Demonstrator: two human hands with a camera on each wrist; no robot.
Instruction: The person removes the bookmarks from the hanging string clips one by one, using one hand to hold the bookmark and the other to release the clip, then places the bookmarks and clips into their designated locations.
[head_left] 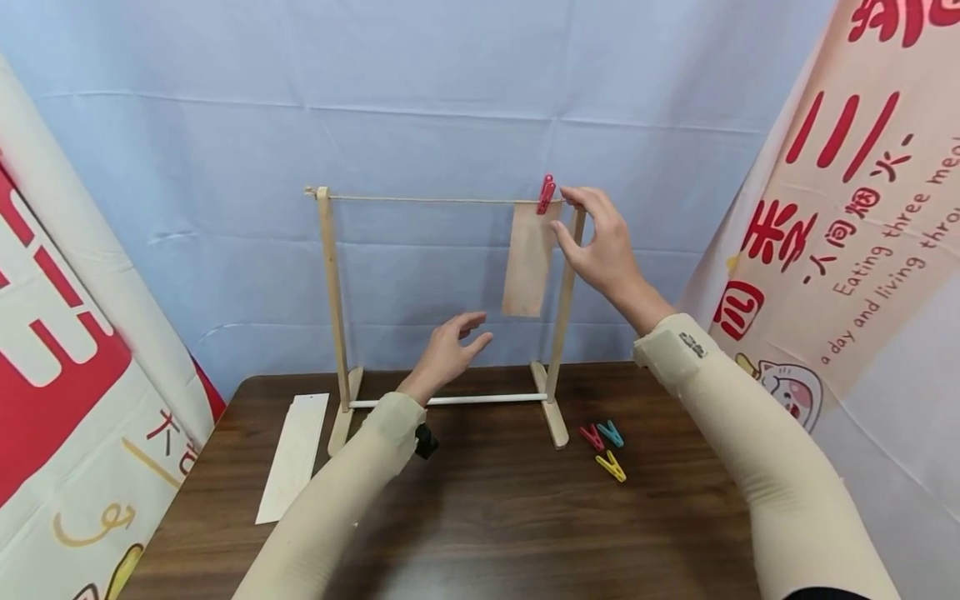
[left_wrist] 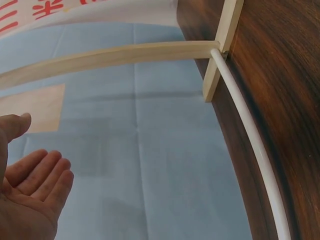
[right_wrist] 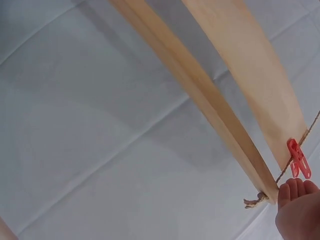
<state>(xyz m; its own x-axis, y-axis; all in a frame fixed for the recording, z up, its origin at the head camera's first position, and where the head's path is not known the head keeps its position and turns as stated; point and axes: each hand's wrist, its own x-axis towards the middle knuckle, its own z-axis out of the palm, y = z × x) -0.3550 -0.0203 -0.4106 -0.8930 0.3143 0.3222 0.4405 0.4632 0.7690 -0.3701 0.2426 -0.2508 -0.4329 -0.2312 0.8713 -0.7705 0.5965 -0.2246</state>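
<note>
A tan paper strip [head_left: 528, 262] hangs from the twine [head_left: 427, 199] near the right post of a wooden frame. One red clothespin [head_left: 547, 195] clips its top edge to the line. Just right of that clip is my right hand [head_left: 602, 242], thumb and fingers apart with nothing between them; its fingertips are close to the post top. Lower and to the left, my left hand [head_left: 447, 354] hovers in front of the frame with loosely bent fingers, holding nothing. In the left wrist view, its palm faces up, apart from the strip's lower end [left_wrist: 45, 107].
Red [head_left: 592, 437], blue [head_left: 611, 433] and yellow clothespins [head_left: 611, 466] lie on the dark wooden table [head_left: 510, 517] at right. White strips [head_left: 294, 458] lie at left. A white rod [head_left: 487, 400] joins the frame's feet. Behind hangs a pale blue cloth [head_left: 420, 275].
</note>
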